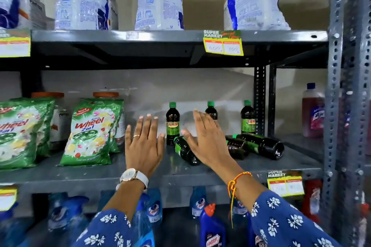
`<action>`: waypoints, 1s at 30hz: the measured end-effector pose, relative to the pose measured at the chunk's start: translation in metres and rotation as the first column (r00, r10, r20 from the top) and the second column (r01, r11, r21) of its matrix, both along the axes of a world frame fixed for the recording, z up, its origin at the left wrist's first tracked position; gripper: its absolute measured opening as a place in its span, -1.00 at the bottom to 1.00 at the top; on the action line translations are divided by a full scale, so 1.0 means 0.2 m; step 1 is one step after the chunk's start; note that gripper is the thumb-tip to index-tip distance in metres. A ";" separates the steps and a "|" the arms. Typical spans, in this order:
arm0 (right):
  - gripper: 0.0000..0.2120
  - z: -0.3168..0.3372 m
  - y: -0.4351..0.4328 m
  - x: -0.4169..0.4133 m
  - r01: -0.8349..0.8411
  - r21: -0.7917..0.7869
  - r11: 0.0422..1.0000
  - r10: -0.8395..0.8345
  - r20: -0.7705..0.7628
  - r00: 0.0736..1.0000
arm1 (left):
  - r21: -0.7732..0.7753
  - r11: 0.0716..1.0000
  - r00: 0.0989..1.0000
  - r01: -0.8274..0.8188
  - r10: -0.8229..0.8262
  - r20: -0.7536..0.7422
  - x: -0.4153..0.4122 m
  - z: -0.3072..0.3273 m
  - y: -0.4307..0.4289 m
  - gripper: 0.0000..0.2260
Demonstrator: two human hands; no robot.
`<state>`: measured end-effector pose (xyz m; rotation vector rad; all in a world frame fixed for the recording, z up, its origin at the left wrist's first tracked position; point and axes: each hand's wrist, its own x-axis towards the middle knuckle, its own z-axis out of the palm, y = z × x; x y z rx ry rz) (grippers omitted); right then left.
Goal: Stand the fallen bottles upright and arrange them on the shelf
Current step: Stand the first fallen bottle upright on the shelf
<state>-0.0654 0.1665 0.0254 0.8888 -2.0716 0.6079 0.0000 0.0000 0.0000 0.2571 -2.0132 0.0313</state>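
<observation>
On the grey metal shelf [100, 174] I see three dark plastic bottles with green caps upright at the back [172, 124] and three lying fallen [185, 151], one under my right hand and two further right. They look rigid, smooth and prone to rolling, so I'd grip mid-body at the label. My left hand [143, 144] and right hand [206, 140] hover spread and empty; green detergent pouches [90, 132] crowd the left.

You get bright, even light on the middle shelf [180, 172]; under the upper shelf [160, 36] it is dark. Edges bend and smear, and the right post [337, 86] looks blurred.
</observation>
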 end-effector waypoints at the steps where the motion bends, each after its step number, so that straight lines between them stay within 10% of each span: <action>1: -0.30 -0.03 -0.03 0.00 0.002 0.040 0.999 -0.002 0.012 1.000 | 0.022 1.000 0.999 -0.010 0.009 0.036 0.02 -0.05 -0.02 -0.52; 18: -0.38 -0.04 -0.41 -0.28 0.369 0.469 0.802 -0.531 0.279 0.800 | -0.162 0.981 0.992 0.111 -0.099 0.077 0.02 -0.46 -0.17 -0.69; 24: -0.67 -0.14 -0.27 -0.34 0.079 -0.272 0.959 0.070 0.500 0.863 | -0.193 0.975 0.994 0.108 -0.109 0.006 0.00 -0.48 -0.18 -0.69; 27: -0.78 -0.19 -0.25 -0.35 -0.213 -0.663 0.718 0.621 0.470 0.627 | -0.209 0.973 0.994 0.096 -0.105 -0.034 -0.02 -0.49 -0.19 -0.70; 30: -0.71 -0.22 -0.27 -0.36 -0.318 -0.697 0.643 0.753 0.498 0.431 | -0.206 0.975 0.993 0.080 -0.095 -0.065 -0.04 -0.51 -0.19 -0.71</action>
